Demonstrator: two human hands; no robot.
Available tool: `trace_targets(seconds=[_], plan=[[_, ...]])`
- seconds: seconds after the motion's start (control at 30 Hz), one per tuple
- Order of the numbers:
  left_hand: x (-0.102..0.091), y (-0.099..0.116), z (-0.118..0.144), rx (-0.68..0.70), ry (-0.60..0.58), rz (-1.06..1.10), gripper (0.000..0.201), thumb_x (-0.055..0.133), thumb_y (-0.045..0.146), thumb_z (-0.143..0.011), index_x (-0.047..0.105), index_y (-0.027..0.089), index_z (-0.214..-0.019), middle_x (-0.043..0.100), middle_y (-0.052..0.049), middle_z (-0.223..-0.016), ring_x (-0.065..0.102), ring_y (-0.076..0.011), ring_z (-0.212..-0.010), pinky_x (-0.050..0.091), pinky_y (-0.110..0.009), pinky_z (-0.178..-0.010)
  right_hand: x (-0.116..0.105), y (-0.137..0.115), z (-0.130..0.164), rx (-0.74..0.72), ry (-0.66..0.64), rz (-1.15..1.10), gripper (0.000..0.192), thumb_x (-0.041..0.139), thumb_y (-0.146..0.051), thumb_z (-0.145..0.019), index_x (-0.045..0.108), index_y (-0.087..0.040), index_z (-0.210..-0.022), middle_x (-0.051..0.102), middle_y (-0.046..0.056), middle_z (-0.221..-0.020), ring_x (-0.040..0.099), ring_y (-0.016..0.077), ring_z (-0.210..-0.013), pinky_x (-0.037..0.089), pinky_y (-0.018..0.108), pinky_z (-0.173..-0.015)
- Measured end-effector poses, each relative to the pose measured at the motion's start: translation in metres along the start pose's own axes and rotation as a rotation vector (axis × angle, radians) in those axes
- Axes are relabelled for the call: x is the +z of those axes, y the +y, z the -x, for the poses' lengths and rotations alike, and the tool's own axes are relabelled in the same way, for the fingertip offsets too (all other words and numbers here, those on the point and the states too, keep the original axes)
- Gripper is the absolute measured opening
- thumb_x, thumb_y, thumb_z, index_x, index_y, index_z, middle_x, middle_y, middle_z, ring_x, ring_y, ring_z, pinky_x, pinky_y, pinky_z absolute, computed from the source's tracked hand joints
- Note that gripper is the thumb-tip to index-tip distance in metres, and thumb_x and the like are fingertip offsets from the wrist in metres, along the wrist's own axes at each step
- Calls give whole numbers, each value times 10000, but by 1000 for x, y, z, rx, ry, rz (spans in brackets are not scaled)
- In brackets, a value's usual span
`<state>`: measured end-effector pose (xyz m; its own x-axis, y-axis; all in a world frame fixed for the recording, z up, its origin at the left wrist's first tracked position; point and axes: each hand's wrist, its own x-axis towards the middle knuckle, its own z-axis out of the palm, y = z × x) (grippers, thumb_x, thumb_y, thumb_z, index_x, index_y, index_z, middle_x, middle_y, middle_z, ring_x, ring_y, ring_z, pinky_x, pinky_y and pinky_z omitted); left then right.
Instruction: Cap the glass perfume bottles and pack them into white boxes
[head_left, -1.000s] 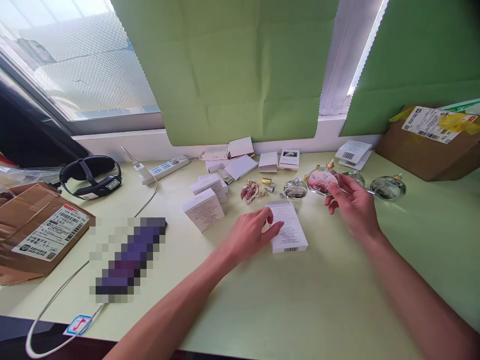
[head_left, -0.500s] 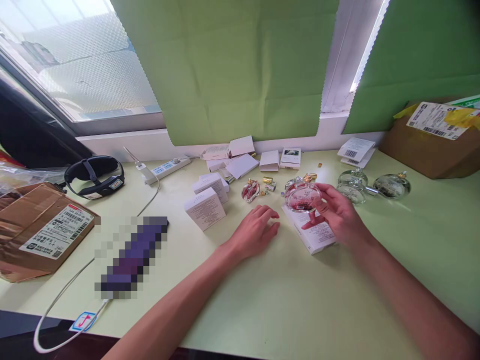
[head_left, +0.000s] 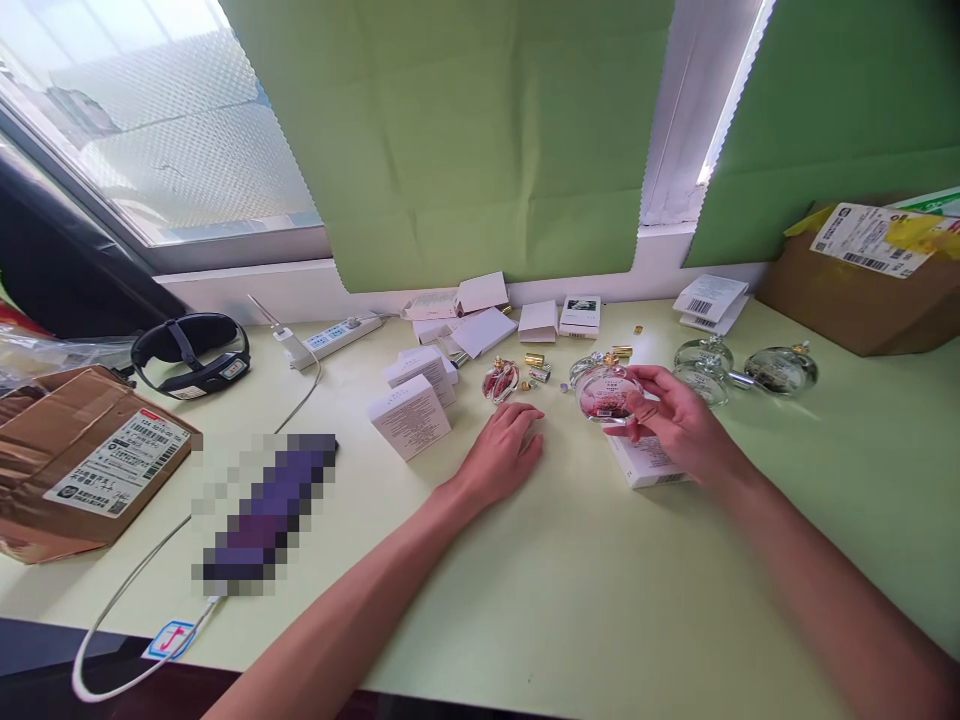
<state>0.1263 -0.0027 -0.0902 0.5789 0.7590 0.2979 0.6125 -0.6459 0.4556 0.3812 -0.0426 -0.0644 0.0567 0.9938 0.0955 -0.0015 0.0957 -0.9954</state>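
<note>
My right hand (head_left: 679,420) is closed on a round, flat glass perfume bottle (head_left: 606,395) with a pinkish-red inside and white print on the front. Below this bottle and partly hidden by the same hand is a white printed box (head_left: 646,458). My left hand (head_left: 501,450) lies on the table with its fingers loosely spread, holding nothing. Just beyond its fingertips are a smaller red-tinted bottle (head_left: 500,381) and several gold and silver caps (head_left: 538,373). Another clear bottle (head_left: 583,370) shows partly behind the held one.
Two white boxes (head_left: 411,420) stand left of centre, with more boxes (head_left: 484,330) along the wall. Clear bottles (head_left: 781,370) sit at right. A power strip (head_left: 337,335), a headset (head_left: 191,355), a blurred-out phone-like object (head_left: 270,510), a cable and cardboard boxes (head_left: 112,470) surround the area.
My left hand has drawn slightly left. The held bottle has shifted a little right, and the white box below it now shows farther right and at a different angle.
</note>
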Motion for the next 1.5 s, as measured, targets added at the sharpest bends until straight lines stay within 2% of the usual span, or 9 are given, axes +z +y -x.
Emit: trace_targets(seconds=[0.23,0.37,0.47,0.53,0.6,0.8,1.0,1.2,1.5], plan=[[4,-2,0,-13,12,-19,295,484,258,-976,586,188,-1243,609,-120,-1301,541,-274,-1260,467,-481,-1097,12,-4,8,52,-125,-57,372,704,-507,-863,592,-304,-1153,587,29,-1309,556,68,-586,635,503,-867],[2,-7,-2,-18,22,-42,401,481,292,-983,496,177,-1368,487,-139,-1482,418,-293,-1412,395,-502,-1171,12,3,7,69,-157,20,385,697,-526,-862,590,-296,-1152,597,19,-1216,535,60,-577,623,478,-882],[0,-14,-3,-9,-2,-41,520,479,346,-994,375,178,-1474,362,-145,-1590,313,-291,-1495,321,-509,-1223,7,4,4,41,-100,137,413,668,-567,-867,575,-292,-1162,604,36,-1236,550,70,-574,622,360,-673],[0,-17,-5,-25,-16,-36,542,465,368,-1002,344,182,-1497,329,-145,-1612,288,-290,-1511,308,-512,-1229,4,1,4,36,-69,235,439,637,-601,-874,563,-290,-1175,629,51,-1206,571,92,-579,523,273,-489],[0,-20,-6,-42,-11,-33,547,456,373,-1005,339,176,-1501,316,-149,-1619,282,-290,-1516,308,-505,-1229,5,-2,5,30,-67,306,454,607,-623,-882,552,-290,-1185,640,63,-1198,593,114,-598,438,247,-419],[4,-23,-14,-33,0,-59,556,473,279,-978,343,178,-1509,320,-154,-1622,302,-302,-1511,312,-518,-1222,36,-3,18,17,-146,307,415,525,-582,-948,483,-275,-1225,671,53,-1055,657,171,-700,511,317,-580],[8,-27,-29,19,-51,-145,482,440,143,-952,462,85,-1430,450,-189,-1539,421,-316,-1439,368,-507,-1190,56,23,17,-11,-105,361,362,494,-514,-970,454,-257,-1222,670,76,-1068,631,178,-681,519,351,-614],[6,-29,-29,7,55,-126,341,407,149,-984,603,166,-1263,616,-126,-1342,560,-271,-1270,470,-459,-1090,51,37,11,-15,-80,416,339,480,-459,-979,449,-233,-1231,627,2,-746,627,201,-654,490,337,-595],[1,-35,-23,3,117,7,195,548,164,-947,704,192,-1061,696,-75,-1112,656,-219,-1053,539,-352,-939,44,35,8,-13,-116,458,368,485,-481,-976,458,-242,-1255,607,-20,-670,618,209,-642,471,329,-591]])
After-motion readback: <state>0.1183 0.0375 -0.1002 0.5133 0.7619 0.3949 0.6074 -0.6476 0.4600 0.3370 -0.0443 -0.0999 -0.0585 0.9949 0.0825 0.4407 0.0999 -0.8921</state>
